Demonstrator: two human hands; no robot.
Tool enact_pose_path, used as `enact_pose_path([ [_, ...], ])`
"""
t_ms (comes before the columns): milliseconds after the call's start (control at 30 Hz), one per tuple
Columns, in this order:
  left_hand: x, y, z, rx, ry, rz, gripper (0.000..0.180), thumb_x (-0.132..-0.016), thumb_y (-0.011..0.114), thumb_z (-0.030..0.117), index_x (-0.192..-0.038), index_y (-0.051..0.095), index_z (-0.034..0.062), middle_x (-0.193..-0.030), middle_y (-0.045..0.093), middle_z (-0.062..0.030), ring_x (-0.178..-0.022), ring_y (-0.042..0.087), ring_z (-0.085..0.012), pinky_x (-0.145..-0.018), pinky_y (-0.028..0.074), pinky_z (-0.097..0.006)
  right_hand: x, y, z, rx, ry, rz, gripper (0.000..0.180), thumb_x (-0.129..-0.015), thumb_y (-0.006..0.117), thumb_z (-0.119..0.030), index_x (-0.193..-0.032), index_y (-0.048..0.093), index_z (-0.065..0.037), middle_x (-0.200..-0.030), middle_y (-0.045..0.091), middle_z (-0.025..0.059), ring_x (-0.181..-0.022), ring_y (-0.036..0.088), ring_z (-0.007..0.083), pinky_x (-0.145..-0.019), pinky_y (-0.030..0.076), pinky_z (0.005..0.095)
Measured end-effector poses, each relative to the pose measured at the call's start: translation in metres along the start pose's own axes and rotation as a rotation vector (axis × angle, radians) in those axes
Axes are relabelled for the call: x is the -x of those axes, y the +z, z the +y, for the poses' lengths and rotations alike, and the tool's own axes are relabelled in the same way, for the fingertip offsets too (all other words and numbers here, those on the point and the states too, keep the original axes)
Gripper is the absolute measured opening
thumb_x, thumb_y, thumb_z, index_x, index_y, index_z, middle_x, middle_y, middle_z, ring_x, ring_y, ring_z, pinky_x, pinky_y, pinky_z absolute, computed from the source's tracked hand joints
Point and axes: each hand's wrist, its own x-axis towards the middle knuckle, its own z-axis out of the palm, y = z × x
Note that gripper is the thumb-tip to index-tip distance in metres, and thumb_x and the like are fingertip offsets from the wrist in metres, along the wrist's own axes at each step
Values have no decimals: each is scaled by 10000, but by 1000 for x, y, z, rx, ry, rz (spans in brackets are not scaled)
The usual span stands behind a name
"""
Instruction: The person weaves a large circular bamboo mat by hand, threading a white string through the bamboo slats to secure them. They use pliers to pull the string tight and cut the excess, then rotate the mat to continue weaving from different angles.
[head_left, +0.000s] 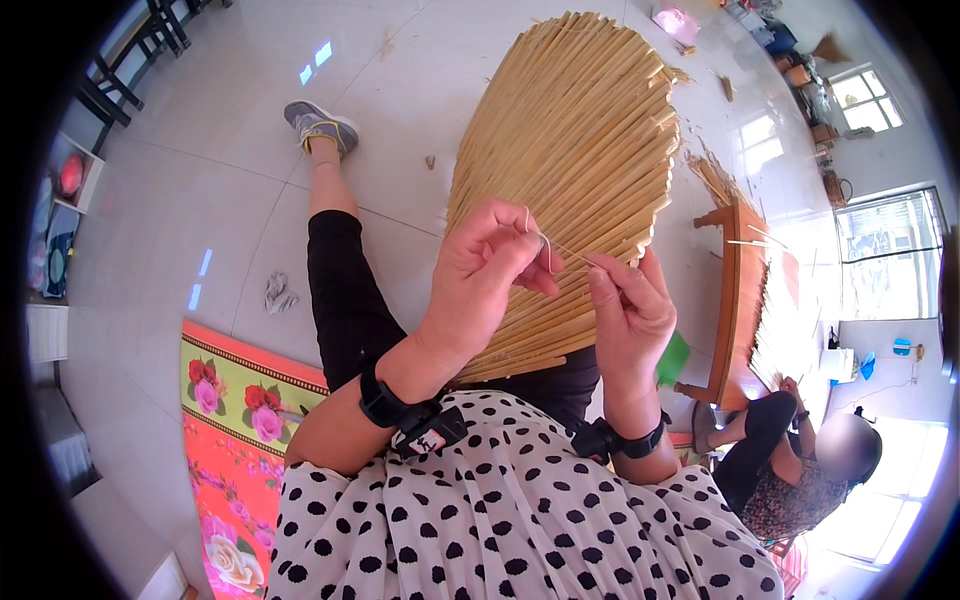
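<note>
A large mat of straw stalks laid side by side reaches from my lap out over the floor, its right edge uneven with cut stalk ends. Above its near part, a pale thread runs taut between my hands. My left hand is closed on the thread, which loops around near its fingertips. With thumb and forefinger pressed together, my right hand pinches the other end of that stretch. Whether a needle is in the right fingers is too small to tell. Black bands circle both wrists.
A wooden table with straw on it stands at the right; another person sits beside it. Loose straw lies on the tiled floor. A flowered mat is at the lower left, near a crumpled grey cloth.
</note>
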Motion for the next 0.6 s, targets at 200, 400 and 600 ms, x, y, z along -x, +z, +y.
enact_pose_path([
  [200, -1, -13, 17, -615, 179, 214, 186, -890, 569, 12, -1063, 513, 56, -931, 611, -72, -753, 633, -128, -607, 497, -246, 1, -3, 2, 19, 17, -13, 93, -844, 677, 10, -931, 696, 37, -926, 579, 31, -734, 527, 69, -618, 413, 187],
  [400, -5, -8, 36, -1328, 822, -43, 279, -720, 708, 20, -974, 607, 73, -1017, 574, -77, -775, 619, -201, -592, 496, -295, 0, 0, 5, 13, -22, 20, 103, -810, 697, 12, -913, 704, 15, -954, 609, 57, -654, 536, 69, -575, 431, 205],
  [600, -8, -2, 29, -1477, 854, -171, 259, -675, 733, -16, -899, 633, 65, -875, 577, -43, -711, 604, -203, -551, 486, -305, -2, 4, -5, 39, -25, -23, 153, -801, 705, 11, -954, 701, 11, -1046, 636, 108, -678, 570, 68, -582, 455, 207],
])
